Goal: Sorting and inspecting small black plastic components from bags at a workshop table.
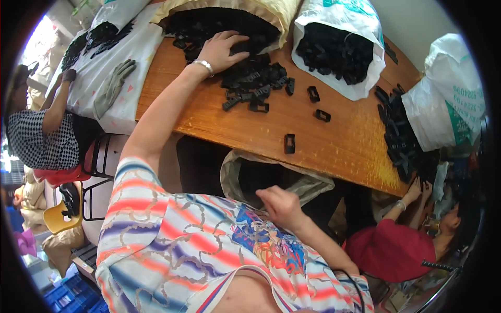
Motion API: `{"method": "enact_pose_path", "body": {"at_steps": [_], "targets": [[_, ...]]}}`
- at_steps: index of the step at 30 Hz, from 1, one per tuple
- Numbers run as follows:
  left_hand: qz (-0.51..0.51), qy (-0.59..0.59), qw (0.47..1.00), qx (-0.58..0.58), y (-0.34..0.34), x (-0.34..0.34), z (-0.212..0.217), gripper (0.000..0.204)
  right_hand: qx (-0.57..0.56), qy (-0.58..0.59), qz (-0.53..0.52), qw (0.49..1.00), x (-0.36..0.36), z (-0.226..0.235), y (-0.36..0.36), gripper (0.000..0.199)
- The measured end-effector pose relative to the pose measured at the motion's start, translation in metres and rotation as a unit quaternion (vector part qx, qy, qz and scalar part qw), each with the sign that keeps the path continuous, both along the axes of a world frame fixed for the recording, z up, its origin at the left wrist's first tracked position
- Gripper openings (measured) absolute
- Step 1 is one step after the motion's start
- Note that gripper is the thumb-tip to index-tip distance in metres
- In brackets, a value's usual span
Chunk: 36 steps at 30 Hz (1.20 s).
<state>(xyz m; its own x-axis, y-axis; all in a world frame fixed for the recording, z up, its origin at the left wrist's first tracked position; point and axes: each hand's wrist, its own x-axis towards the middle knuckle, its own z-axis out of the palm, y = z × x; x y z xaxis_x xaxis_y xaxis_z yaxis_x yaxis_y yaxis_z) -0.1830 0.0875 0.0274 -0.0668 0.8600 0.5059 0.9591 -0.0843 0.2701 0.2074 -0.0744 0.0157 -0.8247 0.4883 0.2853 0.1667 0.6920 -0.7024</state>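
Left hand: the left hand (221, 53) is resting palm down at the mouth of the beige bag (288, 22), its fingers pointing away and to the right
Left fingers: they are standing wide, the thumb well apart from them, black parts showing in the gap; they seem to be touching parts, but nothing is visibly pinched
Heap: the heap of black parts (251, 78) is lying on the table (342, 151), just right of the left wrist and nearer the body, the left hand being the closer one; its pieces are pointing in mixed directions, so no single long axis is showing
Lower bag: an open bag (226, 175) is hanging below the table edge, under the right hand
Right hand: the right hand (283, 207) is hovering near that bag, well apart from the heap
Right fingers: they are curling in narrowly; whether they are holding anything, I cannot tell
Near frame: a black frame (289, 143) is lying alone beyond the right hand, its long axis running toward the body
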Motion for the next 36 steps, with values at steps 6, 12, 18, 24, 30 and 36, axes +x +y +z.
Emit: {"method": "enact_pose_path", "body": {"at_steps": [6, 12, 18, 24, 30, 36], "targets": [[-0.032, -0.040, 0.999, 0.001, -0.064, 0.043, -0.006, 0.059, 0.159, -0.010, -0.154, 0.975, -0.013, 0.036, 0.053, 0.024], [-0.039, -0.006, 0.999, -0.001, -0.094, 0.083, -0.011, 0.058, 0.167, -0.053, -0.174, 0.969, -0.019, 0.014, 0.083, 0.017], [-0.011, 0.005, 1.000, 0.003, -0.061, 0.095, -0.016, 0.057, 0.241, -0.021, -0.181, 0.953, -0.008, 0.004, 0.133, 0.013], [0.035, -0.012, 0.999, -0.013, -0.064, 0.114, 0.001, 0.062, 0.274, 0.006, -0.146, 0.951, 0.014, 0.002, 0.158, 0.007], [-0.183, -0.129, 0.973, 0.053, -0.080, 0.196, 0.010, 0.043, 0.278, 0.027, -0.113, 0.954, 0.022, 0.001, 0.161, 0.006], [-0.168, -0.168, 0.971, -0.035, -0.060, 0.218, -0.024, 0.030, 0.248, 0.052, -0.097, 0.962, 0.021, 0.007, 0.155, 0.015]]}}
